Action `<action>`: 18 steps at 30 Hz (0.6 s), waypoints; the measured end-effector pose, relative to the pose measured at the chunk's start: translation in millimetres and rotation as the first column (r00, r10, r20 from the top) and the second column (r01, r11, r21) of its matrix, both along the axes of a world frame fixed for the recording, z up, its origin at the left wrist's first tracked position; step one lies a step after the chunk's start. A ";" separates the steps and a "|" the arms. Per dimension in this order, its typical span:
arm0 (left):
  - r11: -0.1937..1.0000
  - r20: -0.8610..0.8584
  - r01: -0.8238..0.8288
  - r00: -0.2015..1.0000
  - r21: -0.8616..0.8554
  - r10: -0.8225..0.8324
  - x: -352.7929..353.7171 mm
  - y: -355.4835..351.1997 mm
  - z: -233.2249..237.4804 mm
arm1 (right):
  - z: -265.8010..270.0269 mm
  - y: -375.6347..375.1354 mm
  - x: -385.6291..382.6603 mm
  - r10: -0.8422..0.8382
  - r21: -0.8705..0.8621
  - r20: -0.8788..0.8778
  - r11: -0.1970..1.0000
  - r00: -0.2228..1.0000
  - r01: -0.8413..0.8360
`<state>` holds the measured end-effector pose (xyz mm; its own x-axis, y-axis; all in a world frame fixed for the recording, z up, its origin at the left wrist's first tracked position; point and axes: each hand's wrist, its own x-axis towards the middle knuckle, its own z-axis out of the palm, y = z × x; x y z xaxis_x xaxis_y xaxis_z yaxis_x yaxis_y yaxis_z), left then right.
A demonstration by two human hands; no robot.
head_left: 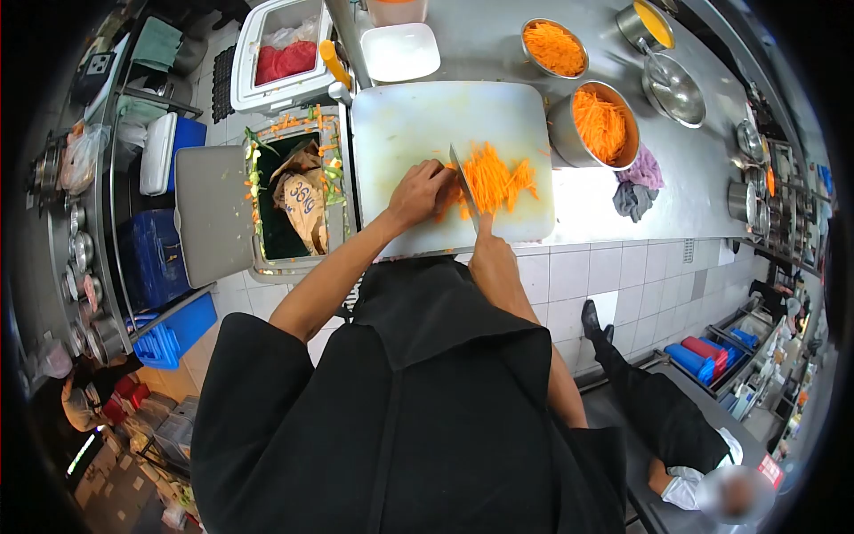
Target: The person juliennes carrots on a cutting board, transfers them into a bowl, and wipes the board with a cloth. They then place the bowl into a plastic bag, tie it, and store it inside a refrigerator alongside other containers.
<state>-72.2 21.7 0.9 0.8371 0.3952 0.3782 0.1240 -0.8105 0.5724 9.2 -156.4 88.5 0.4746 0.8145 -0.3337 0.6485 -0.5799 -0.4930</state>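
My right hand (494,264) is wrapped round the handle of a kitchen knife (463,182), whose blade points away from me over a white cutting board (400,125). Just left of the blade, my left hand (422,192) has its fingers curled down on carrot; orange bits show at the fingertips, while most of the piece is hidden beneath them. A loose heap of carrot strips (496,181) lies on the board against the blade's right side.
Right of the board stand a deep steel pot (562,133) and a steel bowl (528,59) of carrot strips, plus cloths (633,201). On the left are a waste bin (258,240) with peelings and a white cooler (245,76). A co-worker (667,409) is at lower right.
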 end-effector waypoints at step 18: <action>1.000 -0.030 -0.022 0.999 0.004 0.022 -1.0 -0.7 -2.4 | 1.7 18.7 -1.5 -0.024 0.036 0.001 0.999 1.000 0.024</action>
